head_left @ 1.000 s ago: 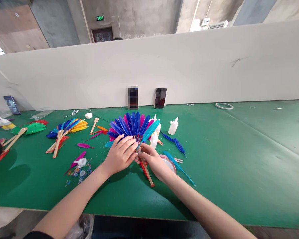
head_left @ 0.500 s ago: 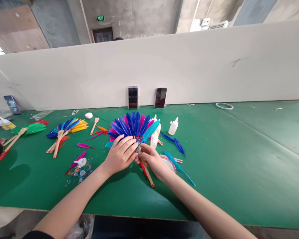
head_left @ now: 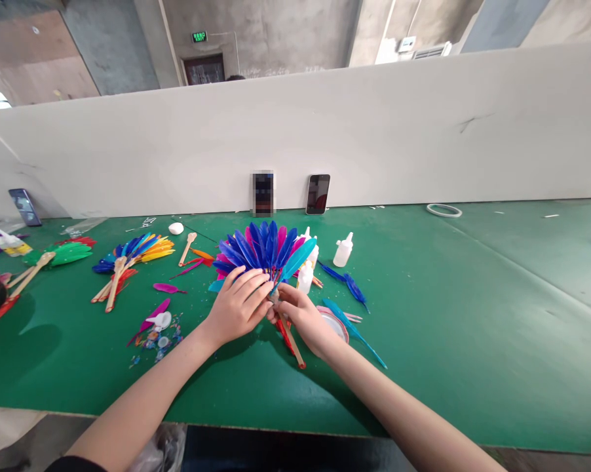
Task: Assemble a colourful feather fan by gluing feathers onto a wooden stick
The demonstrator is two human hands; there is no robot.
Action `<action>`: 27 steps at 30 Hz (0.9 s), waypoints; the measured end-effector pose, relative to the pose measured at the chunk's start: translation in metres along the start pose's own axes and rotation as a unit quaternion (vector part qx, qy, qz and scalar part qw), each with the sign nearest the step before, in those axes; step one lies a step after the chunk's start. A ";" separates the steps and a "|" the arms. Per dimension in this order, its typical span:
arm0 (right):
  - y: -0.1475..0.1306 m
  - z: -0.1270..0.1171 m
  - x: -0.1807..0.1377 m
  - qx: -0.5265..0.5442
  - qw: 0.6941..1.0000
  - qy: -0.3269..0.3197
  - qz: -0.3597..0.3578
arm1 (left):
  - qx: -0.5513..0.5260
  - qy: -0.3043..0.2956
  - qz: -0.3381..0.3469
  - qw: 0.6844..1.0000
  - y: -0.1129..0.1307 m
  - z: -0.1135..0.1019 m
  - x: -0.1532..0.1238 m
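Note:
A fan of blue and pink feathers on a wooden stick lies on the green table. My left hand rests on the lower feathers, fingers stretched flat and pressing them down. My right hand pinches the base of a turquoise feather where the feathers meet the stick. Both hands touch each other at the fan's hub.
White glue bottles stand behind the fan. Loose blue feathers and a round lid lie to the right. Finished fans and green feathers lie left. Two phones lean on the white partition.

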State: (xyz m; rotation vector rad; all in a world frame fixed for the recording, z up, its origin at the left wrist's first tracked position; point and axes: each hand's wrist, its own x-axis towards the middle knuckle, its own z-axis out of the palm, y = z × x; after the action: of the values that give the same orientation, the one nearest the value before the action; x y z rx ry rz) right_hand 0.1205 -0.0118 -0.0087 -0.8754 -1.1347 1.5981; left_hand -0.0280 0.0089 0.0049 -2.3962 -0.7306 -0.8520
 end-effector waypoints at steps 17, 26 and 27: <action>-0.005 0.002 -0.002 -0.015 1.000 -0.005 0.025 | -0.342 -0.099 -0.418 0.836 -0.079 -0.017 0.039; -0.005 0.002 -0.002 -0.010 1.000 -0.014 0.026 | -0.363 -0.082 -0.385 0.845 -0.076 -0.014 0.044; -0.005 0.001 -0.002 -0.010 1.000 -0.015 0.025 | -0.360 -0.081 -0.387 0.845 -0.075 -0.013 0.044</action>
State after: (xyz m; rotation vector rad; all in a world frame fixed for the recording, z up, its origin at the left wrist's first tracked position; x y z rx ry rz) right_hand 0.1213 -0.0134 -0.0031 -0.9025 -1.1604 1.6489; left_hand -0.0513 0.0703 0.0636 -2.8343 -1.7835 -1.4477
